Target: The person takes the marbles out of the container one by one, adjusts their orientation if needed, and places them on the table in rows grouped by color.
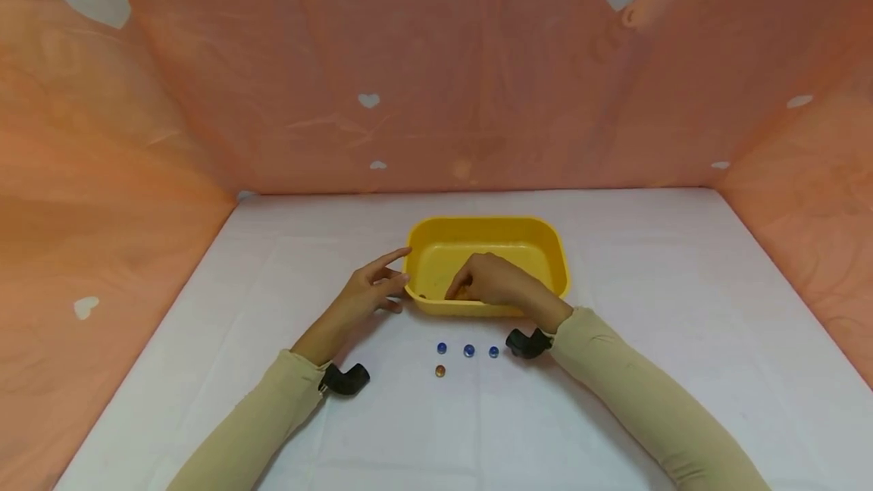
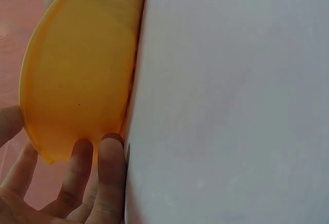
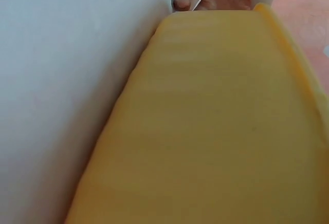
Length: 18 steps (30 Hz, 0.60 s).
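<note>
The right hand (image 1: 494,283) reaches into the yellow tub (image 1: 436,237), grip apparently pinching an orange bead, left hand (image 1: 371,290) open steadying it; four beads (image 1: 468,351) remain on the counter (image 1: 648,309).

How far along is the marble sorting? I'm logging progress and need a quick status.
Done: nothing certain; the bottom of the yellow tub is largely hidden. In hand: the right hand reaches inside it, fingertips down on something small and orange, while the left hand steadies its left wall. Left: three blue marbles and one orange marble lie on the white table.
</note>
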Tool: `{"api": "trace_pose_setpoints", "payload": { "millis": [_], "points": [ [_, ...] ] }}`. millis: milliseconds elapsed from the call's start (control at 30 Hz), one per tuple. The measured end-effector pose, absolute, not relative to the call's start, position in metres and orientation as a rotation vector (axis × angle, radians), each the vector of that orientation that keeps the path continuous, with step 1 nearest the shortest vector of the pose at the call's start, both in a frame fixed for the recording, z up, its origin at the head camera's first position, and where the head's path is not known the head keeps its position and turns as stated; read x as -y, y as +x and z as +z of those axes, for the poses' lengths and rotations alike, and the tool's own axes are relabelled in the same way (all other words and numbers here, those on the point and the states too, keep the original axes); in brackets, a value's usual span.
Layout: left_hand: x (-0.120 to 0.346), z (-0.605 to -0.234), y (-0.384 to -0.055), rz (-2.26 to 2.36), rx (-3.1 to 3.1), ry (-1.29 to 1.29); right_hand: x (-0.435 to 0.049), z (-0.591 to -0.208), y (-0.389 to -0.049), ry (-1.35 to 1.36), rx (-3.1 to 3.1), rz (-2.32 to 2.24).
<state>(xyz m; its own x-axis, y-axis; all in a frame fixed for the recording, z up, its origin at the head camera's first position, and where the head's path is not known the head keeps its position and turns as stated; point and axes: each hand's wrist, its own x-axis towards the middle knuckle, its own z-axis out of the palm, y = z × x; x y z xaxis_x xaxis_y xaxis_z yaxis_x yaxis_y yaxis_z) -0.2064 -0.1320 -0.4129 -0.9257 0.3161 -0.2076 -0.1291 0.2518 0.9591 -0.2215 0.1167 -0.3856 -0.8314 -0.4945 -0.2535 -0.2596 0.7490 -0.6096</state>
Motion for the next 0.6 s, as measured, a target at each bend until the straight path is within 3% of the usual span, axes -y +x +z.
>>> {"api": "trace_pose_setpoints", "payload": {
  "millis": [600],
  "points": [
    [0.1313,-0.4097,-0.2052,1.702,-2.183,0.173,-0.1140,-0.3829,-0.2233,-0.659,-2.468,-0.754]
  ]
}}
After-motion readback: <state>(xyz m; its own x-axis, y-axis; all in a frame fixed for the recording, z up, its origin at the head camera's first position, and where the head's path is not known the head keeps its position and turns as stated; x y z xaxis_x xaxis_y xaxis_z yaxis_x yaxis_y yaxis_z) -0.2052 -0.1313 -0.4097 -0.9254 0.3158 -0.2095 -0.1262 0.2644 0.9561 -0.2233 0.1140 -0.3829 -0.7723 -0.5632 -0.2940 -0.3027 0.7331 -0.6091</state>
